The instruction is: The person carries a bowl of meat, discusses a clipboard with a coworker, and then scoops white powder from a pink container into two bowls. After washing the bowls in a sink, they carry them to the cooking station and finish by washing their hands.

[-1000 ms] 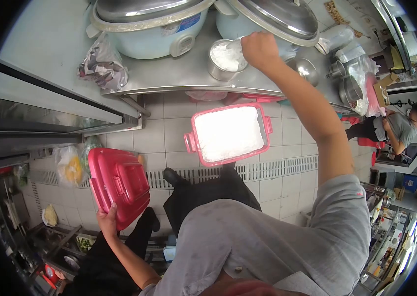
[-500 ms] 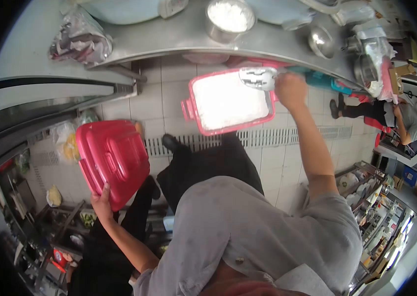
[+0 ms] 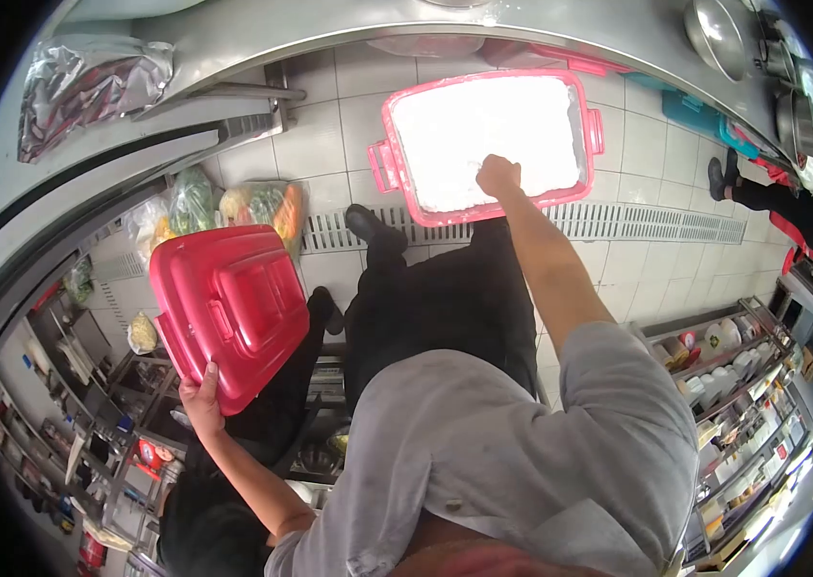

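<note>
My left hand [image 3: 201, 399] grips the edge of a pink plastic lid [image 3: 238, 313], held tilted at my left side. In front of me, a pink rectangular tub [image 3: 413, 188] with side handles stands low over the tiled floor. It is filled with a bright white mass like flour [image 3: 483, 125], too overexposed to show its texture. Over the tub's near side, my right hand [image 3: 500, 176] is closed into a fist. Whatever it holds is lost in the white glare.
A steel counter [image 3: 349, 19] runs along the top, with a foil-like silver bag [image 3: 89, 91] and a metal bowl [image 3: 717, 37]. Bagged vegetables [image 3: 262, 207] lie on the floor near a drain grate [image 3: 656, 222]. Another person's legs [image 3: 776, 200] show at right; shelves [image 3: 743, 365] stand lower right.
My right hand has moved left and down over the white contents; the slotted metal utensil it held is no longer visible. My view has shifted towards the tub. The lid stays in my left hand.
</note>
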A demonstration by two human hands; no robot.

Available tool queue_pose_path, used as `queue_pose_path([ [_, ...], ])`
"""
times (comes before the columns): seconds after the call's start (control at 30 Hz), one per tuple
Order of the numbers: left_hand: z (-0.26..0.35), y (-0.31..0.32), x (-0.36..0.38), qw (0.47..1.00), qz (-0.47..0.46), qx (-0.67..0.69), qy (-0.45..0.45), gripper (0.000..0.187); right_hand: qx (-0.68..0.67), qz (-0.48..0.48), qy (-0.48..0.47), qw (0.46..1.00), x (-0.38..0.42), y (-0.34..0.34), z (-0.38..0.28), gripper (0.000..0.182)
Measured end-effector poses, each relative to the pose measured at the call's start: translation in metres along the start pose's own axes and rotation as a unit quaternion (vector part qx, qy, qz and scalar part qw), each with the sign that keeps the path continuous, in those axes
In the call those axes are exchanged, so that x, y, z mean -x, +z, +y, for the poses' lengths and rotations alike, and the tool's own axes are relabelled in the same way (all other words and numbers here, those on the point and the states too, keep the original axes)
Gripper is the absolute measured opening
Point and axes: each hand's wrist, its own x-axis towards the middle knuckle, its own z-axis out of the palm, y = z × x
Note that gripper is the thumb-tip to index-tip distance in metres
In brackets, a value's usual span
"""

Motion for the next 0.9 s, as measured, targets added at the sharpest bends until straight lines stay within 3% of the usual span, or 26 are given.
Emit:
queue_pose_path([
  [0.1,0.004,0.008,-0.002,1.000,-0.011,-0.010,0.013,0.030,0.032,0.033,-0.009,0.999,0.020,-0.027,0.026,0.029],
  [0.2,0.003,0.012,-0.011,0.999,-0.033,0.012,0.020,0.029,-0.018,0.086,0.017,0.996,0.036,-0.035,0.062,0.030],
  [0.23,0.006,0.014,-0.012,0.999,-0.028,0.005,0.024,0.028,-0.098,0.117,-0.007,0.988,0.046,-0.037,0.076,0.032],
  [0.33,0.013,0.019,-0.015,0.999,-0.031,0.020,0.038,0.027,-0.174,0.054,-0.024,0.983,0.089,-0.080,0.093,0.030],
  [0.4,0.011,0.017,-0.020,0.998,-0.043,0.029,0.045,0.027,-0.278,0.075,-0.032,0.957,0.122,-0.105,0.102,0.030],
  [0.43,0.010,0.016,-0.024,0.997,-0.047,0.035,0.049,0.027,-0.292,0.150,-0.087,0.941,0.130,-0.109,0.109,0.030],
  [0.53,0.008,0.015,-0.028,0.993,-0.070,0.065,0.062,0.028,-0.434,0.124,-0.091,0.888,0.179,-0.183,0.103,0.030],
  [0.6,0.007,0.016,-0.028,0.993,-0.067,0.070,0.070,0.029,-0.392,0.204,-0.121,0.889,0.207,-0.245,0.090,0.030],
  [0.63,0.004,0.016,-0.029,0.991,-0.074,0.085,0.077,0.029,-0.393,0.194,-0.090,0.894,0.228,-0.283,0.079,0.030],
  [0.77,-0.004,0.019,-0.032,0.989,-0.080,0.095,0.081,0.028,-0.081,0.358,-0.101,0.925,0.244,-0.399,0.044,0.033],
  [0.9,-0.009,0.018,-0.031,0.987,-0.088,0.099,0.090,0.027,0.001,0.426,-0.011,0.904,0.250,-0.465,-0.033,0.029],
])
